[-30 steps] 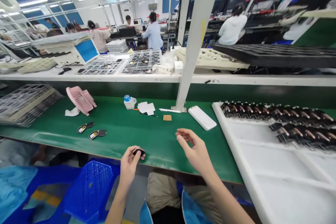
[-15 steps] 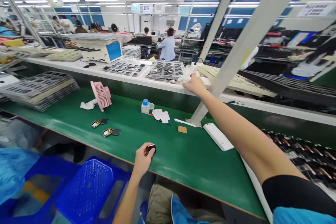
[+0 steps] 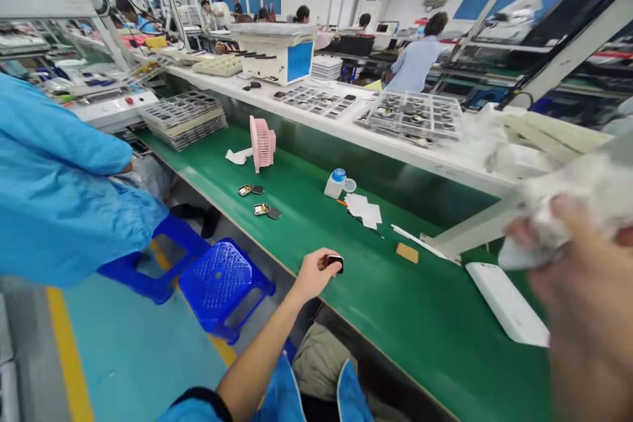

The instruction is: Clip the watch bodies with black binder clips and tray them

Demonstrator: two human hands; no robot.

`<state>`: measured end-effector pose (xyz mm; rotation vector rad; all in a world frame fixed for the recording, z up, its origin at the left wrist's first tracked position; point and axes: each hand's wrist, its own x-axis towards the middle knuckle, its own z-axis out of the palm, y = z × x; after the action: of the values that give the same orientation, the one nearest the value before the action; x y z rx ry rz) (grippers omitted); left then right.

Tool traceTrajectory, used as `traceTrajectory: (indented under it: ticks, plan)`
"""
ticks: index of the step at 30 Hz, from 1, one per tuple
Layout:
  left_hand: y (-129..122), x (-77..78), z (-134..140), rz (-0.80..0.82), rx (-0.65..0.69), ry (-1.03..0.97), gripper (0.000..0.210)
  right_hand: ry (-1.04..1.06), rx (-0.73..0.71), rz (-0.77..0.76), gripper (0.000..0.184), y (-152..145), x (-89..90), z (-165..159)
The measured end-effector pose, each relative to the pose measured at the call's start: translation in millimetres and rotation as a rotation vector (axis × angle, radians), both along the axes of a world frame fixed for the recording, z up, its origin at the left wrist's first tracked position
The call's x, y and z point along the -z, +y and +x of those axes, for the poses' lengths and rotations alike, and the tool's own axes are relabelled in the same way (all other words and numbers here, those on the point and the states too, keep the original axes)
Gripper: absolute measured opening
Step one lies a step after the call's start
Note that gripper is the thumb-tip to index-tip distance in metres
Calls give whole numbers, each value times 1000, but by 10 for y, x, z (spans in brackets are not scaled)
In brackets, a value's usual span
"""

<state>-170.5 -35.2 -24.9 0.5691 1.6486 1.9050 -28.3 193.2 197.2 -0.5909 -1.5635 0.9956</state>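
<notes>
Near the front edge of the green bench, my left hand (image 3: 312, 277) grips a small dark watch case (image 3: 336, 264) between thumb and fingers. My right hand (image 3: 583, 277), blurred by motion, is raised at the right side and closed on a crumpled white cloth (image 3: 544, 208). Two opened watch cases lie further left: one case (image 3: 244, 190) and, nearer, another case (image 3: 261, 209), each with a dark cover beside it. Below my right hand lies a white oblong device (image 3: 504, 300). A tan block (image 3: 407, 252) rests between my hands.
A pink fan (image 3: 262, 145), a blue-lidded jar (image 3: 335, 183), white paper slips (image 3: 364, 211) and a white pen (image 3: 418, 241) are on the bench. Parts trays (image 3: 415, 115) line the shelf behind. A blue stool (image 3: 222, 283) and a person in blue (image 3: 69, 178) are at left.
My right hand has come back from the shelf toward me, bringing the white cloth. The view has turned left. My left hand still holds the watch case.
</notes>
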Motion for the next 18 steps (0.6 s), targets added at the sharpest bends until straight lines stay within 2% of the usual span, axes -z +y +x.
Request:
traceTrajectory:
  ticks: [3, 4, 6, 8, 11, 14, 18]
  plan:
    - [-12, -54, 35, 32, 14, -63, 43, -70, -346, -508, 40, -464, 779, 212]
    - [-24, -79, 66, 38, 31, -81, 44, -104, -418, -638, 38, -587, 1022, 258]
    - [-47, -137, 153, 45, 80, -118, 45, -121, -491, -802, 41, -788, 1406, 334]
    - [-56, -207, 257, 49, 139, -157, 48, -89, -510, -878, 48, -936, 1624, 399]
    - [-26, -321, 416, 111, 202, -260, 52, 18, -510, -945, 53, -1074, 1695, 484]
    - [24, -419, 582, 176, 256, -370, 48, 116, -520, -987, 51, -1148, 1637, 599]
    - [64, -505, 806, 148, 291, -374, 46, 130, -638, -999, 49, -1205, 1538, 823]
